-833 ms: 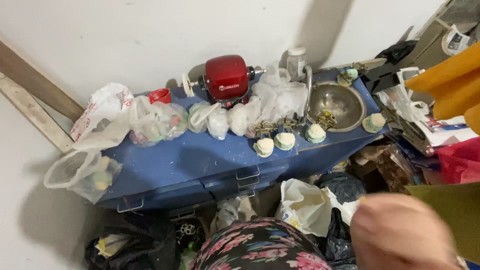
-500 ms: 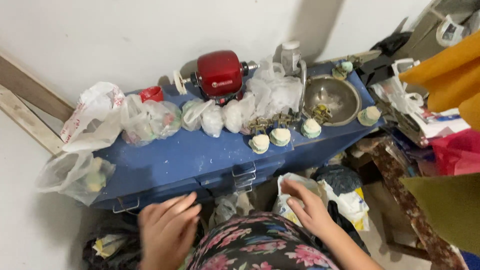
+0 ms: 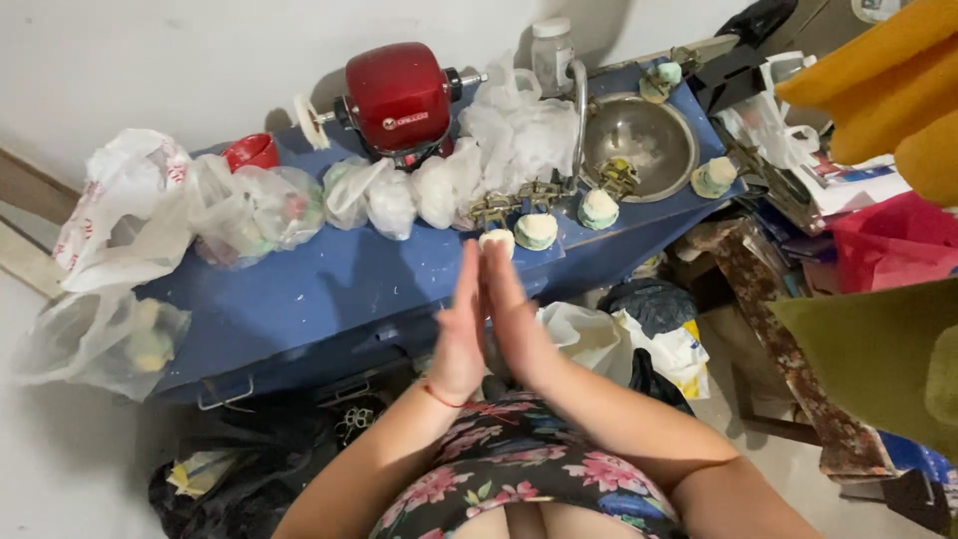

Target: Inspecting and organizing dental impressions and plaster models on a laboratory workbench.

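Note:
My left hand (image 3: pixel 461 324) and my right hand (image 3: pixel 512 317) are pressed flat together, palm to palm, fingers straight and pointing away from me. They hold nothing. They hover over the front edge of a blue metal trunk (image 3: pixel 329 299). Just beyond the fingertips sit small round pale-green lumps (image 3: pixel 537 231) on the trunk top. A red thread circles my left wrist.
A red motor (image 3: pixel 396 95) stands at the back of the trunk, flanked by white plastic bags (image 3: pixel 150 215). A steel bowl (image 3: pixel 639 145) and a clear jar (image 3: pixel 552 55) sit at the right. Bags and clutter lie on the floor; a rusty stool (image 3: pixel 788 339) stands to the right.
My hands rose from my lap, where they lay apart, and came together palm to palm in front of me. The view tilted slightly downward.

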